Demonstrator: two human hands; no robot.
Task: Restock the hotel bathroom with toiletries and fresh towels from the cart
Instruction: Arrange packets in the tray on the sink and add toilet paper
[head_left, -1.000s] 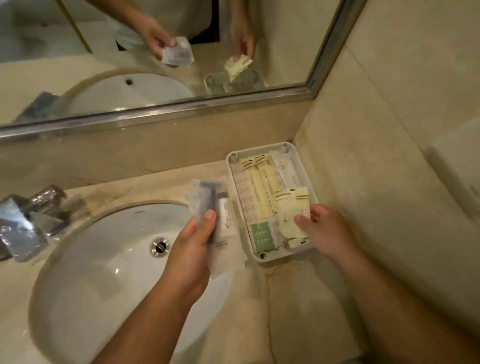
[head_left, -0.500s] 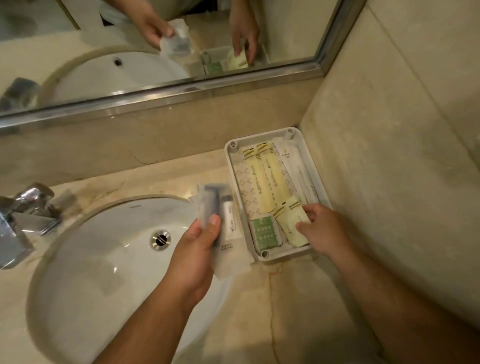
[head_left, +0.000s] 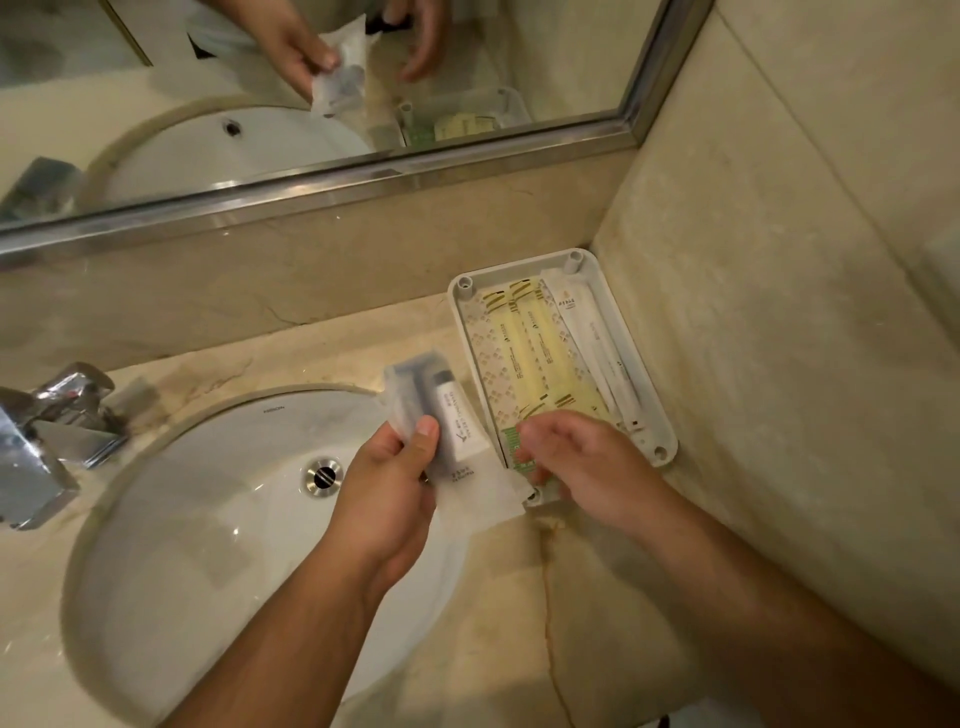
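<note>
Shaving kit packet (head_left: 441, 415) is pinched in left hand (head_left: 384, 499), thumb on top, over the sink (head_left: 208, 493) edge. Tray (head_left: 649, 387) lies just right of it on the worktop (head_left: 311, 358), against the side wall. Long axes of packet and tray are roughly parallel, both running away from the body. Bare tray floor is seen left of the yellow sachets (head_left: 535, 358). Right hand (head_left: 587, 467) is bent over the green sachet (head_left: 511, 441) at the tray's near end; grip cannot be told. Left hand is nearer; a short rightward shift is judged enough.
</note>
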